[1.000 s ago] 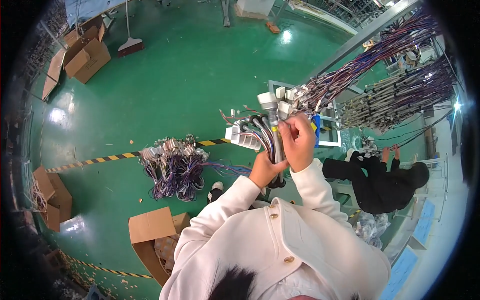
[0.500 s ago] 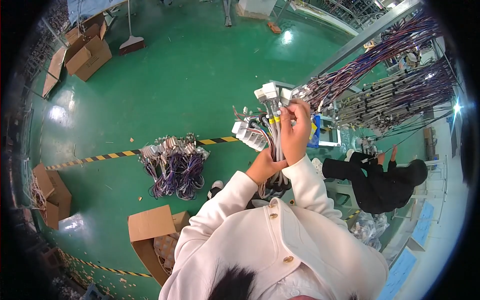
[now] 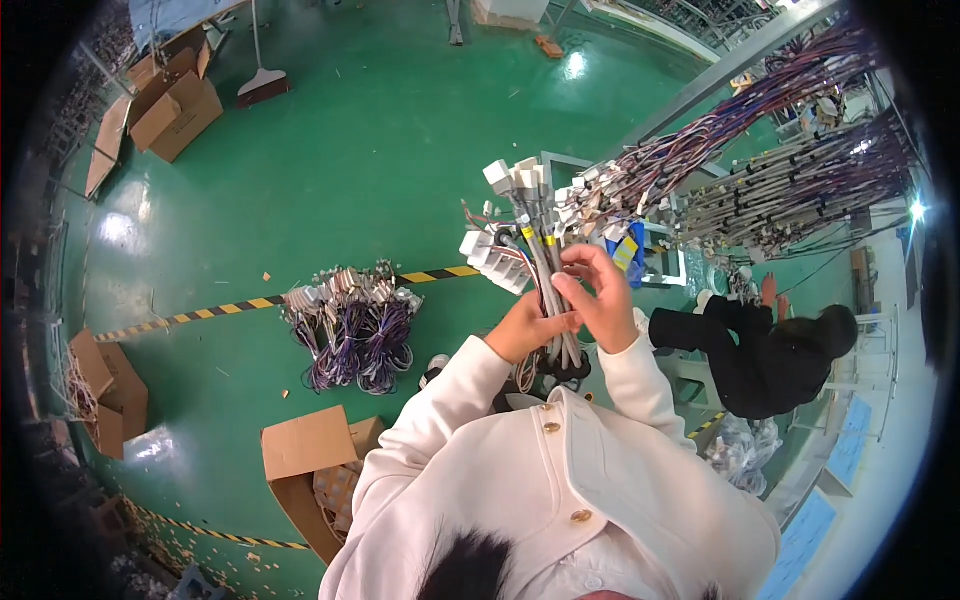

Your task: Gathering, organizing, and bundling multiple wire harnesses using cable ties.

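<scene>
A bundle of wire harnesses point(image 3: 540, 262) stands upright before my chest, made of grey cables with yellow bands and white connectors point(image 3: 525, 180) at the top. My left hand point(image 3: 528, 328) is wrapped round its lower part, thumb across the cables. Beside the bundle's right edge, my right hand point(image 3: 600, 295) has thumb and forefinger apart, their tips close against the cables. I cannot tell whether they touch. More white block connectors point(image 3: 492, 258) hang on thin coloured wires at the bundle's left. Dark looped cable ends show below my left hand.
Tied harnesses point(image 3: 352, 330) lie on the green floor at left. An open carton point(image 3: 305, 445) stands near my left arm. Long cables hang on a rack point(image 3: 770, 200) at right, beside a blue holder point(image 3: 625, 245). A person in black point(image 3: 765, 360) sits at right.
My right hand has come down from just under the white connectors and its fingers have parted. The bundle's top has tipped slightly left. My left hand keeps its hold.
</scene>
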Motion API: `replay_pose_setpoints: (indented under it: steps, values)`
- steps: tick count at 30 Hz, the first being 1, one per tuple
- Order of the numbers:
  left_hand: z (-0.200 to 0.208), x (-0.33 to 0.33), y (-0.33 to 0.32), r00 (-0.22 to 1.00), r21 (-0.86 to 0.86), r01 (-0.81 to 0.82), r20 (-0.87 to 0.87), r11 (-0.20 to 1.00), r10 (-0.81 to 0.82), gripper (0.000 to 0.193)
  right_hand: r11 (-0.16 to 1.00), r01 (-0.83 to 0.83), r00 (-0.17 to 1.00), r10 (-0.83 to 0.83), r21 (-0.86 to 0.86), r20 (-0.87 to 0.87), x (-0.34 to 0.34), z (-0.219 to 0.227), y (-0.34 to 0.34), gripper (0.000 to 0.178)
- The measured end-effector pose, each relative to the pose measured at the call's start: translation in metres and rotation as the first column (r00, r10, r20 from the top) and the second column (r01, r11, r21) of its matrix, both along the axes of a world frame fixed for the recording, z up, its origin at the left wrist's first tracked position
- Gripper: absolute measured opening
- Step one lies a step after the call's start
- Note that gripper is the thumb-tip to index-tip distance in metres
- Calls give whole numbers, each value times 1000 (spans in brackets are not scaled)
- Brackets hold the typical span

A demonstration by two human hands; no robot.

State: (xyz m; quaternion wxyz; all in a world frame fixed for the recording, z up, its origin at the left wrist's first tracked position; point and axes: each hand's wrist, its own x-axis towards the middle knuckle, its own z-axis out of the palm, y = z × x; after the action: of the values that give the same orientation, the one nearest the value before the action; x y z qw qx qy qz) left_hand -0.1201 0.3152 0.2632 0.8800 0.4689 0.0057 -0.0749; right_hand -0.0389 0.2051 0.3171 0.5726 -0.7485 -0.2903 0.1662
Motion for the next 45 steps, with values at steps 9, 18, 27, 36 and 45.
replay_pose_setpoints:
  steps: [9, 18, 27, 36, 45]
  values:
    - [-15, 17, -5, 962, -145, -271, -76, 952, 263, 17, 986, -130, 988, 138, -102, 70, -27, -44, -29, 79]
    - [-6, 21, -18, 892, -80, -448, -104, 890, 440, 17, 862, -200, 937, 308, -465, 168, -10, -50, -54, 57]
    - [-22, 10, -18, 840, 70, -535, -63, 842, 539, 20, 715, -40, 885, 349, -698, 308, -32, -16, -38, 40]
    - [-24, 6, -12, 804, -217, -579, -315, 786, 505, 20, 603, -56, 801, 503, -796, 324, -33, -1, -11, 31]
    - [-32, 2, 1, 819, -271, -537, -394, 799, 417, 25, 551, -188, 867, 483, -813, 126, -37, -14, -9, 37]
